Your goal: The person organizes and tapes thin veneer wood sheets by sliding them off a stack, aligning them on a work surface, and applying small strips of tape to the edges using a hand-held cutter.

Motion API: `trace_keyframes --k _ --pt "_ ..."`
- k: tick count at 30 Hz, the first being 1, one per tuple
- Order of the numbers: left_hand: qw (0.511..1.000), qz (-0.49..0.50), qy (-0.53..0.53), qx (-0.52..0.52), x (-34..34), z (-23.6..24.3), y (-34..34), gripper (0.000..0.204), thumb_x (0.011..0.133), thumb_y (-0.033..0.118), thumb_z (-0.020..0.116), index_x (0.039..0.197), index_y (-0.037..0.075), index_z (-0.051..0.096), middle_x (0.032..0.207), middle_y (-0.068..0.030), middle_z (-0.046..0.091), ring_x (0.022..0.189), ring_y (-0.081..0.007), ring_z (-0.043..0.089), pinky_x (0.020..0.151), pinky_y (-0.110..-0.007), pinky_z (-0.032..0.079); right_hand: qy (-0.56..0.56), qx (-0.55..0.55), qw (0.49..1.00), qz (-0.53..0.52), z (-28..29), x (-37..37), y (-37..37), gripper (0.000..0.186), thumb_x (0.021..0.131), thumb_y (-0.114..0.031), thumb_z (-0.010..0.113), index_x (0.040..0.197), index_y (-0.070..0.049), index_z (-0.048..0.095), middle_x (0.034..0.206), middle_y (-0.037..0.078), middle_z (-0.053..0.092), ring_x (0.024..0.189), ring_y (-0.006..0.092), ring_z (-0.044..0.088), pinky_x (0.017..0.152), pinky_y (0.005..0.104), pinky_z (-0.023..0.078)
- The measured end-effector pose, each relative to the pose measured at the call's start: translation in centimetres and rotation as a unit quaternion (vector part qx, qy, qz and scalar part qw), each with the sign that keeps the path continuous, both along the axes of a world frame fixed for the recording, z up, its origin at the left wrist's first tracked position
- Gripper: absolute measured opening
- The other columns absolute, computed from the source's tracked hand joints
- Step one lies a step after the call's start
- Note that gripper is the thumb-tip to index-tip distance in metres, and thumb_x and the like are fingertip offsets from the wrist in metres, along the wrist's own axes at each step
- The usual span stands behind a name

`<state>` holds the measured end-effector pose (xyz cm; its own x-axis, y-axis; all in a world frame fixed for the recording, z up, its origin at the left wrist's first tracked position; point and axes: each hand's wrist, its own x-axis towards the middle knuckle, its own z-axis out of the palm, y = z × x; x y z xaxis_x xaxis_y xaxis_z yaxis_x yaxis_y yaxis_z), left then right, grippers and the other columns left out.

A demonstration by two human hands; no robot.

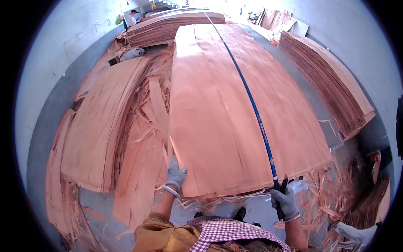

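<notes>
While right hand (286, 203) grips blue pole (257, 113), left hand (175, 175), grip unclear, touches veneer (210, 126) edge

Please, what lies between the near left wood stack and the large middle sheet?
In the head view, loose wood strips lie between the stack and the sheet.

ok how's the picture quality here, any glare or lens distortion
In the head view, glare washes out the far end of the room and pales the far part of the wood sheet; in the same view, fisheye distortion bows the room's edges, black fills the corners, and the blue pole looks fairly sharp near the right hand.
</notes>
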<state>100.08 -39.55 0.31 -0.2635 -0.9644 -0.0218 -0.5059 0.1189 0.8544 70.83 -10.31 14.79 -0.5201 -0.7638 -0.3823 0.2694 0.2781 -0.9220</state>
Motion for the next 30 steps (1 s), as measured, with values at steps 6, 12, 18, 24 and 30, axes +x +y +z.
trace_keyframes --k 6,12,18,24,30 --pt "0.997 0.022 0.023 0.065 -0.2 3.9 0.5 0.076 0.071 -0.009 0.057 0.14 -0.001 0.027 0.132 -0.0159 0.047 0.112 -0.023 0.052 0.096 -0.031 0.042 0.103 0.032 0.992 0.072 -3.1 -9.0 0.9 0.017 0.086 -0.02 0.062 0.089 -0.004 0.057 0.062 -0.002 0.052 0.049 0.0066 0.049 0.044 0.0231 0.041" --pt "0.999 0.007 0.032 0.039 -6.5 5.6 0.4 0.073 0.071 -0.015 0.051 0.139 -0.003 0.03 0.135 -0.012 0.044 0.115 -0.0194 0.049 0.098 -0.028 0.04 0.188 0.054 0.977 0.088 -7.4 -18.0 0.9 0.021 0.086 -0.025 0.058 0.088 -0.005 0.057 0.068 0.006 0.059 0.06 0.0175 0.059 0.056 0.0299 0.047" --pt "0.985 -0.066 -0.15 -0.044 -10.9 5.6 -0.1 0.068 0.074 -0.007 0.05 0.139 -0.004 0.03 0.141 -0.0153 0.038 0.123 -0.0192 0.042 0.099 -0.028 0.036 0.355 0.03 0.931 0.085 -13.4 -24.0 3.8 0.027 0.084 -0.024 0.056 0.106 -0.01 0.061 0.084 0.013 0.064 0.074 0.0292 0.061 0.071 0.0345 0.049" --pt "0.995 -0.062 0.002 0.072 -11.4 5.2 0.3 0.066 0.079 -0.005 0.049 0.141 -0.003 0.026 0.141 -0.0147 0.037 0.123 -0.0213 0.043 0.099 -0.028 0.036 0.267 0.009 0.92 -0.287 -15.1 -39.9 13.0 0.02 0.078 -0.012 0.056 0.094 -0.003 0.064 0.08 0.005 0.062 0.069 0.0134 0.056 0.063 0.0292 0.047" --pt "0.989 -0.059 0.105 0.092 -10.0 7.4 2.7 0.061 0.09 0.015 0.053 0.14 -0.004 0.024 0.141 -0.0149 0.034 0.125 -0.0224 0.039 0.103 -0.034 0.034 0.176 0.173 0.886 -0.392 -16.8 -41.8 11.5 0.038 0.078 -0.031 0.071 0.096 -0.001 0.056 0.076 0.006 0.059 0.064 0.0126 0.057 0.051 0.0301 0.042"
